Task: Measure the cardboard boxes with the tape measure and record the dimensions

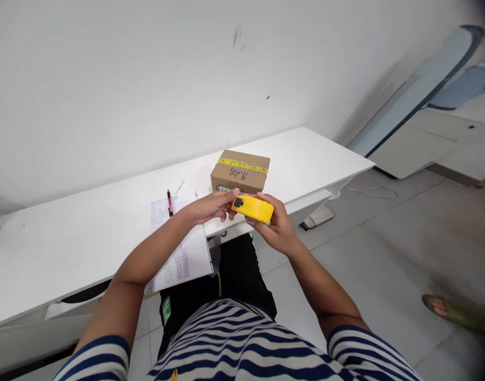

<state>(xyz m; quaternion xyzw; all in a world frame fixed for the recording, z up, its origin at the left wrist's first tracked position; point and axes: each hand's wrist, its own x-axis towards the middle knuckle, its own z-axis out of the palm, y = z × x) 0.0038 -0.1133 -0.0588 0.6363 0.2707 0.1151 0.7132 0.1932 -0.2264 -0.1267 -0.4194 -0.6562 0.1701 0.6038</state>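
Note:
A yellow tape measure with a black patch on its side is held up in front of me, above the table's front edge. My right hand is closed round its right end, thumb on one side and fingers on the other. At the left end, my left hand grips with the thumb on the case and fingers curled beneath. Whether any tape is drawn out cannot be made out. Just behind the hands, a brown cardboard box with yellow tape and black handwriting sits on the white table.
Left of the hands lie handwritten paper sheets, overhanging the front edge, with a red and black pen on them. A white wall stands behind. At right are a leaning panel, a floor cable and another person's sandalled foot.

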